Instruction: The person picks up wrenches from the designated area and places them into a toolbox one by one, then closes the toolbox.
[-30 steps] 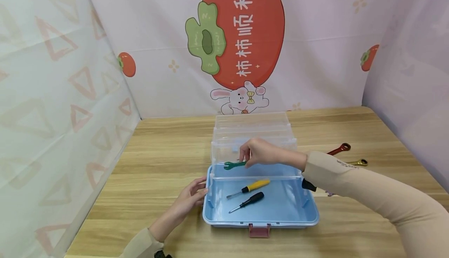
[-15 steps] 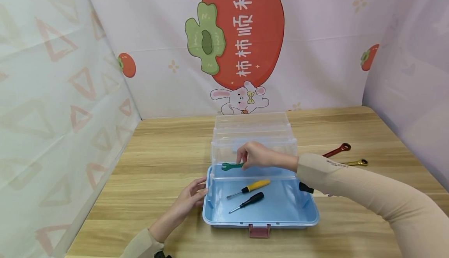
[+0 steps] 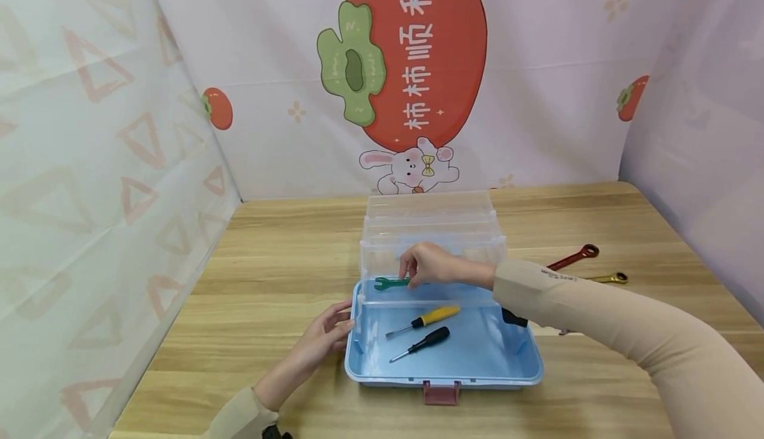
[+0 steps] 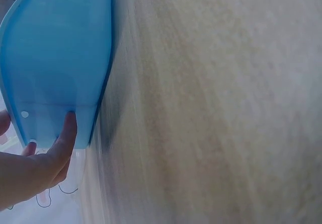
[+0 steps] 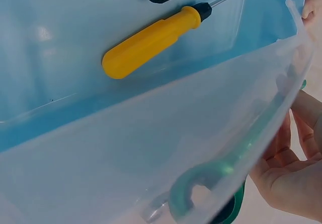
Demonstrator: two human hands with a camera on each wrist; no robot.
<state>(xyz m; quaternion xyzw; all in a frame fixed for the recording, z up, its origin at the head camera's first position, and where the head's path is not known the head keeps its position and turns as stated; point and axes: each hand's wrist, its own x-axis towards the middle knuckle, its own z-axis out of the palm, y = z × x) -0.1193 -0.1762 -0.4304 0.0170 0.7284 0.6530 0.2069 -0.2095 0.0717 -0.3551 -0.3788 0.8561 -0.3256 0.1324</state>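
My right hand [image 3: 428, 263] pinches a green wrench [image 3: 385, 284] by its shaft, low at the clear tray [image 3: 375, 263] of the blue toolbox [image 3: 353, 369]. In the right wrist view, the wrench's ring end [image 5: 188, 194] shows blurred through the tray's translucent wall, with a small shiny metal piece [image 5: 157, 207] beside it. My left hand [image 3: 325, 333] rests against the toolbox's left side, its fingers extended on the blue outer wall [image 4: 55, 48] in the left wrist view. Inside the base lie a yellow screwdriver [image 3: 438, 315] and a black screwdriver [image 3: 434, 338].
Right of the toolbox, a red wrench [image 3: 575, 256] and a gold wrench [image 3: 613, 278] lie on the wooden table [image 3: 286, 253], partly behind my right sleeve [image 3: 597, 306]. A small purple thing [image 3: 564, 332] peeks out below the sleeve. A pink latch [image 3: 442, 394] hangs at the toolbox front.
My right hand has shifted left and slightly lower with the green wrench. The left hand stays at the toolbox side. More of the red and gold wrenches shows beyond the sleeve.
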